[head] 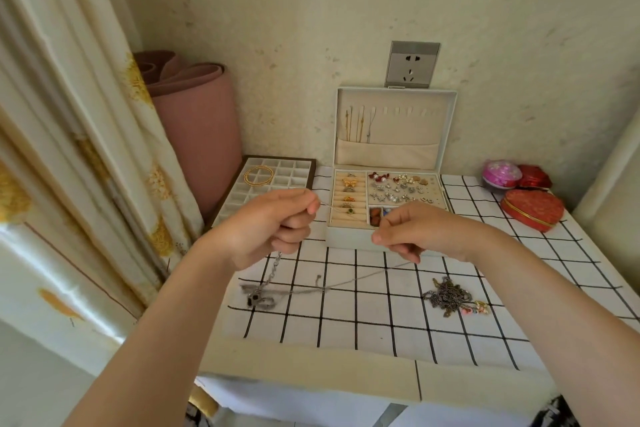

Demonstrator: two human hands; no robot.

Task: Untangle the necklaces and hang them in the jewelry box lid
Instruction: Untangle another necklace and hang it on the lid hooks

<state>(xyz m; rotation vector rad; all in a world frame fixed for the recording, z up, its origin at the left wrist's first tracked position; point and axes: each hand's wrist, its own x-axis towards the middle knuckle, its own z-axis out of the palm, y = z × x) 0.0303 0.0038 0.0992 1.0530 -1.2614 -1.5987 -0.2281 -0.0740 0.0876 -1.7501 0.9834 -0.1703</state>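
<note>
On the small table, under a white cloth with a black grid, everything lies close against the speckled wall. Left of it hang pale curtains with gold flowers, and a rolled pink mat stands in the corner. An open jewelry box sits at the back, its lid upright below a grey wall socket; three chains hang on the lid's left hooks. Beside the box lies a compartment tray holding gold bangles. Red and pink tins sit at the right. Both hands are raised before the box: the left hand and the right hand each pinch a fine silver necklace, a short length taut between them, the rest trailing down to a silver tangle on the cloth. A dark chain heap with pink charms lies apart at the right.
</note>
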